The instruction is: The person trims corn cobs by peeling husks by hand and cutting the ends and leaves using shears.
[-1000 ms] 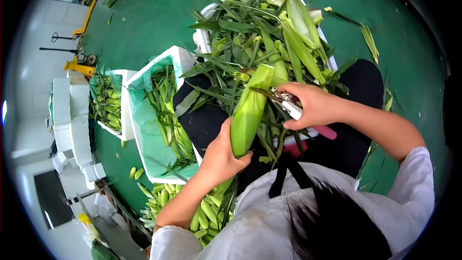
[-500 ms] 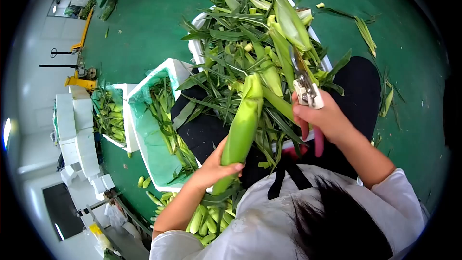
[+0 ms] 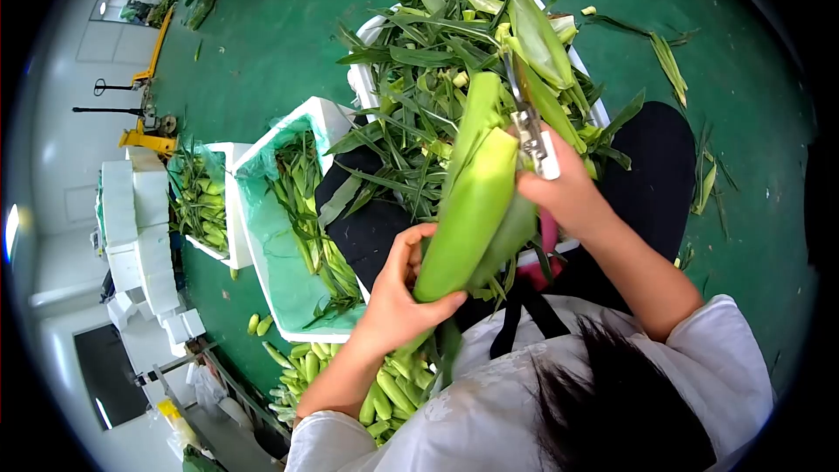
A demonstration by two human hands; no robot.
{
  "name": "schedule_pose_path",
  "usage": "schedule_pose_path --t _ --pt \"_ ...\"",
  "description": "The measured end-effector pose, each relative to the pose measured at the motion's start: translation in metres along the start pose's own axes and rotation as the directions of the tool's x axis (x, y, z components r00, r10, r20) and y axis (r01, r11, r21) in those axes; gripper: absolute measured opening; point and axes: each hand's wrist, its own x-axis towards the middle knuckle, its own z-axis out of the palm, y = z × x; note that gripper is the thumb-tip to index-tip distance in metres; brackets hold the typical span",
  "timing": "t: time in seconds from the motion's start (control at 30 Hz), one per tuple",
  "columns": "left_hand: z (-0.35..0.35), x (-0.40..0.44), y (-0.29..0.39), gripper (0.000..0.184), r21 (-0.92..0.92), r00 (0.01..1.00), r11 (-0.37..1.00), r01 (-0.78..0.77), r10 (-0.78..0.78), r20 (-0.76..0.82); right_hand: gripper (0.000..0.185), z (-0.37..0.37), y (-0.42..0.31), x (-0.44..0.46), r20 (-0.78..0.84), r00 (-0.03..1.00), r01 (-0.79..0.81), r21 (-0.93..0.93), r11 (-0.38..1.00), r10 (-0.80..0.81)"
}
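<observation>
My left hand is wrapped round the lower part of a green corn ear in its husk. A husk leaf stands away from the ear's upper side. In my right hand is a pair of pruning shears with white and pink on its handles, its blades pointing up beside the top of the ear. Behind both hands, a white tub is heaped with loose husks and leaves.
At the left stand a green-lined foam box with corn ears and a smaller box of corn. More ears lie below my left arm. White foam boxes and a yellow pallet jack are farther left.
The ear has tilted and moved right, and a husk leaf now spreads from it. My right hand with the shears has come in against the ear's top.
</observation>
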Motion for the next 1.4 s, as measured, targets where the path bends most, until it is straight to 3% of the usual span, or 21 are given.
schedule_pose_path --t 0.07,0.13,0.2,0.27,0.3,0.33,0.4,0.47,0.53,0.57,0.6,0.7,0.73,0.77,0.83,0.93,0.97,1.07,1.17,1.33,1.4 --pt "-0.011 0.003 -0.004 0.082 -0.582 0.954 0.794 0.178 0.006 0.300 0.042 -0.014 -0.005 0.004 0.019 0.999 -0.033 0.120 0.992 0.031" --pt "-0.012 0.000 0.012 0.095 -0.676 0.838 0.553 0.488 -0.078 0.541 0.041 -0.027 -0.024 0.016 -0.062 0.991 0.101 -0.248 0.964 -0.120" --pt "-0.023 -0.002 0.007 0.101 -0.560 0.705 0.592 0.580 -0.020 0.709 0.043 -0.045 -0.047 0.035 -0.065 0.964 0.147 -0.679 0.719 -0.258" --pt "-0.023 0.000 0.002 0.100 -0.409 0.733 0.789 0.459 -0.075 0.676 0.045 -0.050 -0.068 0.048 -0.025 0.924 0.136 -0.911 0.388 -0.381" --pt "-0.021 0.004 -0.007 0.094 -0.279 0.851 0.954 0.109 0.055 0.522 0.049 -0.052 -0.084 0.048 -0.005 0.946 0.115 -0.929 0.351 -0.323" --pt "-0.033 0.015 0.004 0.083 0.186 0.821 0.869 -0.458 0.334 0.462 0.052 -0.053 -0.092 0.050 0.051 0.926 0.201 -0.906 0.373 -0.374" --pt "-0.050 0.018 0.047 0.073 0.433 0.860 0.856 -0.283 0.027 0.510 0.053 -0.048 -0.116 0.041 0.250 0.967 0.223 -0.756 0.616 -0.042" --pt "-0.057 0.029 0.068 0.070 0.568 0.821 0.669 -0.480 0.112 0.560 0.058 -0.026 -0.121 0.024 0.553 0.785 0.223 -0.673 0.706 0.279" --pt "-0.064 0.044 0.085 0.069 0.595 0.775 0.529 -0.605 0.220 0.593 0.050 -0.010 -0.104 0.004 0.716 0.613 0.372 -0.634 0.678 0.333" --pt "-0.065 0.047 0.112 0.068 0.734 0.810 0.394 -0.553 0.052 0.584 0.052 -0.006 -0.092 -0.004 0.659 0.634 0.110 -0.595 0.796 0.405" --pt "-0.072 0.052 0.108 0.063 0.707 0.783 0.337 -0.621 0.245 0.572 0.055 -0.004 -0.078 -0.013 0.608 0.633 -0.162 -0.501 0.850 0.479" --pt "-0.066 0.043 0.105 0.057 0.945 0.660 0.144 -0.294 0.745 0.092 0.065 -0.007 -0.038 -0.039 0.421 0.840 -0.418 0.098 0.903 0.344" --pt "-0.064 0.040 0.083 0.057 0.906 0.628 0.305 -0.294 0.776 -0.057 0.067 -0.005 -0.037 -0.045 0.357 0.854 -0.461 0.180 0.869 0.380" --pt "-0.048 0.040 0.062 0.054 0.670 0.749 0.644 -0.369 0.633 -0.195 0.067 0.001 -0.027 -0.053 0.303 0.888 -0.414 0.196 0.889 0.346" --pt "-0.003 0.056 0.004 0.054 -0.066 0.941 0.959 -0.274 0.254 -0.225 0.069 0.012 -0.014 -0.061 0.308 0.894 -0.388 0.161 0.908 0.327" --pt "0.043 0.067 -0.024 0.059 -0.810 0.990 0.586 0.011 -0.119 -0.072 0.068 0.023 -0.007 -0.063 0.328 0.918 -0.222 -0.045 0.974 0.225" --pt "0.040 0.066 -0.027 0.058 -0.845 0.999 0.533 -0.035 -0.001 -0.041 0.067 0.012 -0.005 -0.060 0.353 0.900 -0.206 -0.168 0.964 0.253" --pt "0.025 0.052 -0.018 0.056 -0.527 0.977 0.831 -0.179 0.087 -0.195 0.080 -0.008 -0.028 -0.046 0.287 0.935 0.004 -0.596 0.803 0.209" --pt "0.007 0.046 -0.026 0.070 -0.180 0.962 0.945 -0.272 0.262 -0.078 0.086 -0.015 -0.050 -0.028 0.375 0.909 0.127 -0.669 0.732 0.185" --pt "-0.018 0.033 -0.004 0.076 -0.464 0.944 0.875 0.142 0.022 0.331 0.084 -0.029 -0.062 -0.003 0.637 0.769 0.475 -0.627 0.617 0.055" --pt "-0.027 0.034 -0.007 0.081 -0.561 0.863 0.761 0.327 0.001 0.505 0.072 -0.031 -0.061 -0.006 0.638 0.765 0.391 -0.566 0.726 0.086"
